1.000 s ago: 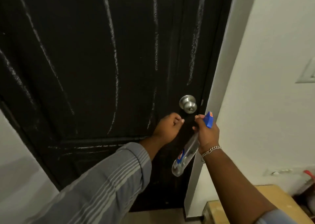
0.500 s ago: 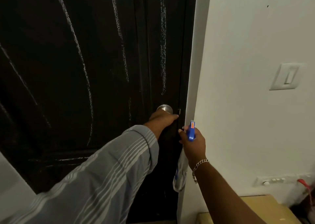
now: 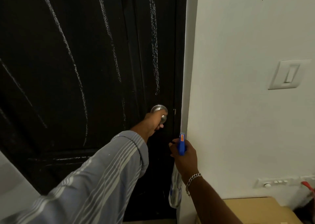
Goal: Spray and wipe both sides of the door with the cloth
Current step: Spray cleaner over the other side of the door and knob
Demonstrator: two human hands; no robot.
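Gripping the knob (image 3: 159, 110) at the door (image 3: 68, 70)'s right edge, the left hand (image 3: 151, 123) is nearer. The right hand (image 3: 185, 157) holds the spray bottle (image 3: 181, 144), hanging nozzle-up just beside the frame.

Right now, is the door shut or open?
Shut, or nearly: the door sits against its frame with no gap showing. The left hand grips the knob.
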